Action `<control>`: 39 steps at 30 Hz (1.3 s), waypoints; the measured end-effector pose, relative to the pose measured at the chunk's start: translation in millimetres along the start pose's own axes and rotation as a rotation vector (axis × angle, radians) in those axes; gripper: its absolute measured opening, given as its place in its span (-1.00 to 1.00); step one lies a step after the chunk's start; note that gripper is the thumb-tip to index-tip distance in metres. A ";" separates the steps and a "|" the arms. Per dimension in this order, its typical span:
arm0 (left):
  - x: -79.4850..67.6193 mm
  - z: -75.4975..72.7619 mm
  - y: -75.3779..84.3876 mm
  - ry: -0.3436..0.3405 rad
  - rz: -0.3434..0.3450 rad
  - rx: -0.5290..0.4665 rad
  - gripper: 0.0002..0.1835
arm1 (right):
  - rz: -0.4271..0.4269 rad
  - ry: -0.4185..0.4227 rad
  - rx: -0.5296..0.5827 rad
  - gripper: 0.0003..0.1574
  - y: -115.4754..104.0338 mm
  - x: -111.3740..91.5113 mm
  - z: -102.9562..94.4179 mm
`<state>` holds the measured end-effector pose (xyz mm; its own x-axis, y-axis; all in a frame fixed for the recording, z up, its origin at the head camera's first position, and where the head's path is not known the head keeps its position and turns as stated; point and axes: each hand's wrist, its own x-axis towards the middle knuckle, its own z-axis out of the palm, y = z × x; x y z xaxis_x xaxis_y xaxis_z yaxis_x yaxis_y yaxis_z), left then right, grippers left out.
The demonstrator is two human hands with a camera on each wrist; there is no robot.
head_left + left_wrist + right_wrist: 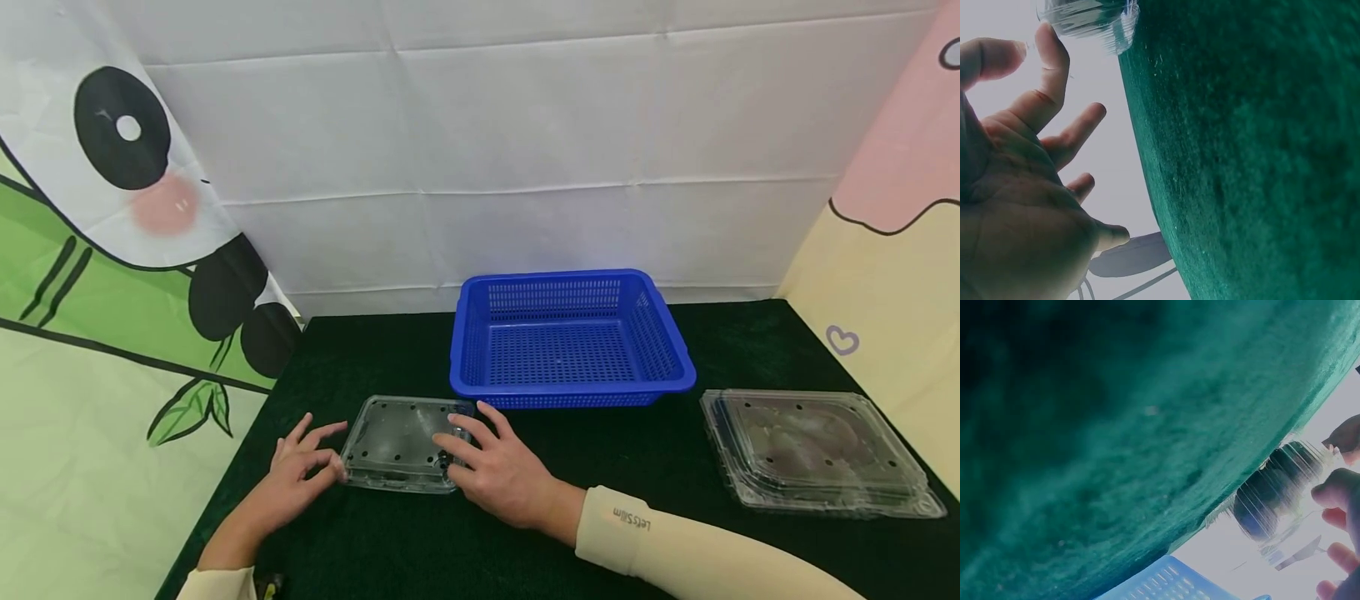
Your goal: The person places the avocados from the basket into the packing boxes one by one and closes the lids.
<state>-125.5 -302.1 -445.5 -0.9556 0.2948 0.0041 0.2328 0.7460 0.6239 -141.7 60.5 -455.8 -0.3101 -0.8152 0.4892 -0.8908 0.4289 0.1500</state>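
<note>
A clear plastic clamshell box [397, 433] lies on the dark green tabletop, its lid dotted with vent holes. Dark rounded shapes [1257, 512] show through its ribbed wall in the right wrist view. At the box's left front corner is my left hand [296, 479], thumb and index fingertip right at the edge, the other fingers spread away. In the left wrist view that index fingertip [1045, 31] meets the ribbed corner. My right hand [502, 471] reaches over the right end of the box, fingers parted above the lid and thumb near the front right corner.
A blue perforated plastic basket [573, 387] stands behind the box, toward the back of the table. Another clear clamshell box [817, 450] lies at the right, with blurred contents. A small dark and yellow object [270, 586] shows at the front edge, beside the left sleeve.
</note>
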 end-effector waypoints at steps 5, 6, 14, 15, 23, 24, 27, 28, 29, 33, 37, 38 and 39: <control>0.2 0.3 2.0 -0.001 0.009 -0.009 -0.78 | -0.012 -0.046 0.004 -0.83 -1.1 3.1 0.0; 0.2 0.3 2.4 -0.004 0.007 -0.006 -0.79 | -0.015 -0.056 0.010 -0.84 -1.3 3.9 -0.1; 0.5 0.1 -0.2 -0.031 0.022 -0.013 -0.79 | -0.039 -0.081 0.006 -0.83 -0.5 6.3 0.6; 0.6 0.2 -1.2 -0.034 0.017 -0.017 -0.78 | -0.031 -0.074 0.010 -0.82 -0.1 5.4 0.7; 2.4 -1.0 -6.1 -0.062 -0.023 -0.062 -0.79 | -0.012 0.003 0.033 -0.84 1.3 -0.3 0.0; 2.6 -1.2 -6.0 -0.064 -0.024 -0.062 -0.79 | -0.018 0.005 0.028 -0.84 1.5 -0.6 0.1; 2.4 -1.6 -5.4 -0.068 -0.020 -0.064 -0.78 | -0.030 0.005 0.020 -0.87 1.5 -0.5 0.3; 2.5 -1.9 -5.2 -0.070 -0.021 -0.065 -0.78 | -0.031 0.003 0.022 -0.88 1.4 -0.4 0.2; 2.4 -2.0 -5.1 -0.071 -0.021 -0.067 -0.78 | -0.031 0.002 0.025 -0.88 1.3 -0.1 0.1; 2.1 -2.1 -4.8 -0.077 -0.021 -0.079 -0.79 | -0.029 -0.003 0.039 -0.90 0.9 0.5 0.0; 1.7 -2.2 -3.8 -0.082 -0.025 -0.081 -0.78 | -0.029 -0.009 0.043 -0.90 0.9 0.8 0.8; 1.6 -2.2 -3.6 -0.083 -0.024 -0.082 -0.78 | -0.029 -0.012 0.039 -0.91 0.9 0.7 0.9; 1.4 -2.1 -3.3 -0.085 -0.026 -0.083 -0.78 | -0.029 -0.015 0.035 -0.91 0.9 0.7 0.7</control>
<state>-127.9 -305.4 -445.9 -0.9414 0.3284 -0.0772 0.1890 0.7030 0.6856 -143.0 60.0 -455.9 -0.2883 -0.8330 0.4722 -0.9106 0.3910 0.1337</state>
